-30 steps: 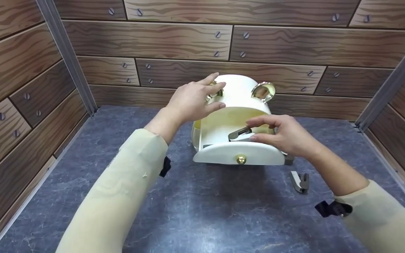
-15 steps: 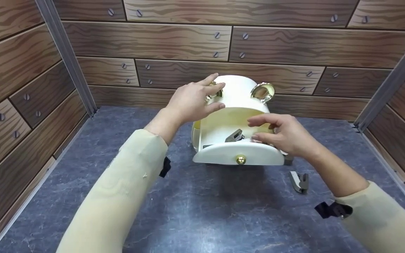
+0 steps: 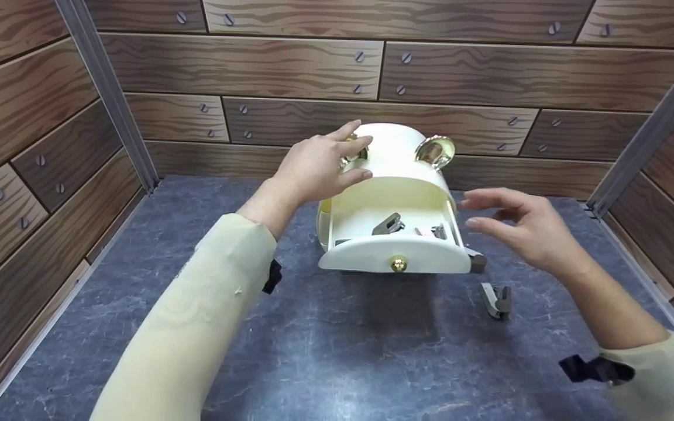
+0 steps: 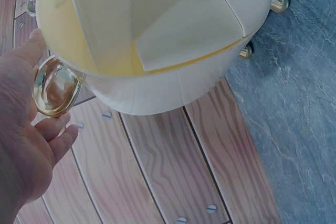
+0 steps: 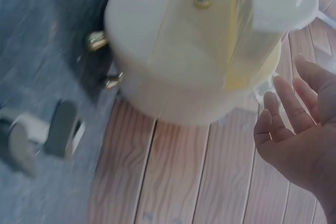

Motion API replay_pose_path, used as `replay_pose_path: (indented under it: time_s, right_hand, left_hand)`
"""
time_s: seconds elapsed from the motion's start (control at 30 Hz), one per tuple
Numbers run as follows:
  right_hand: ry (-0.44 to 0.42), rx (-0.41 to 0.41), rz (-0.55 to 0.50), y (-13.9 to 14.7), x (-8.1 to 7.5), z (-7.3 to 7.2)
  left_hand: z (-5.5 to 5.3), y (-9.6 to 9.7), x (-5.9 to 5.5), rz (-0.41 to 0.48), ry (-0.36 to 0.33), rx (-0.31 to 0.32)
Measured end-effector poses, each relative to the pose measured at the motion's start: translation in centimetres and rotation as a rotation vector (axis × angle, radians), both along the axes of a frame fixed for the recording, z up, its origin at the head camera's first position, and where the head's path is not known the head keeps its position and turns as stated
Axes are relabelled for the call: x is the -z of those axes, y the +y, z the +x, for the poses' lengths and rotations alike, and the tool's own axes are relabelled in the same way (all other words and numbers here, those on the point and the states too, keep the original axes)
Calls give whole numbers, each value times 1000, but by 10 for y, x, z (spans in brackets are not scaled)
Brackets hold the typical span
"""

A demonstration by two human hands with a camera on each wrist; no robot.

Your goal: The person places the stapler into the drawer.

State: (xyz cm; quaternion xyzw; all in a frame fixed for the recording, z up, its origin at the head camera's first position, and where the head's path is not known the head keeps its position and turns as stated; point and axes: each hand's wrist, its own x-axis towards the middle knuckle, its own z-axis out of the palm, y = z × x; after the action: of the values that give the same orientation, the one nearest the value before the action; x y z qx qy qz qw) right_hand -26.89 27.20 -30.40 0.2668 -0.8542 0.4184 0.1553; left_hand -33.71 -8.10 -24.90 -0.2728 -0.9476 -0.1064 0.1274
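Observation:
A white rounded box (image 3: 396, 143) with gold ears has its front drawer (image 3: 360, 255) pulled out by a gold knob (image 3: 398, 264). My left hand (image 3: 319, 166) rests at the left gold ear (image 4: 56, 86), fingers spread around it. Inside the drawer lie a small grey hinged tool (image 3: 388, 224) and, at the right, another small tool (image 3: 439, 231), partly hidden by the drawer front. My right hand (image 3: 524, 231) is in the air right of the drawer, fingers and thumb apart, holding nothing. A grey-and-white hinged tool (image 3: 496, 301) lies on the table nearby.
Another grey tool (image 3: 476, 261) pokes out beside the drawer's right front corner. The blue-grey marbled tabletop (image 3: 302, 351) is enclosed by wood-patterned walls (image 3: 290, 70) with metal corner posts (image 3: 109, 93).
My right hand has let go of a grey-and-white hinged tool in the drawer, then withdrawn rightward out of it. The left hand stays at the ear.

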Motion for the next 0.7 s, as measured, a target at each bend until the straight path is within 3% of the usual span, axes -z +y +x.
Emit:
replay_pose_path:
  time_s: [0.37, 0.7]
  right_hand:
    - [-71, 125, 53, 64, 45, 0]
    - [-198, 92, 104, 96, 92, 5]
  left_hand:
    - [0, -2, 0, -5, 3, 4]
    - [0, -1, 0, 0, -4, 9]
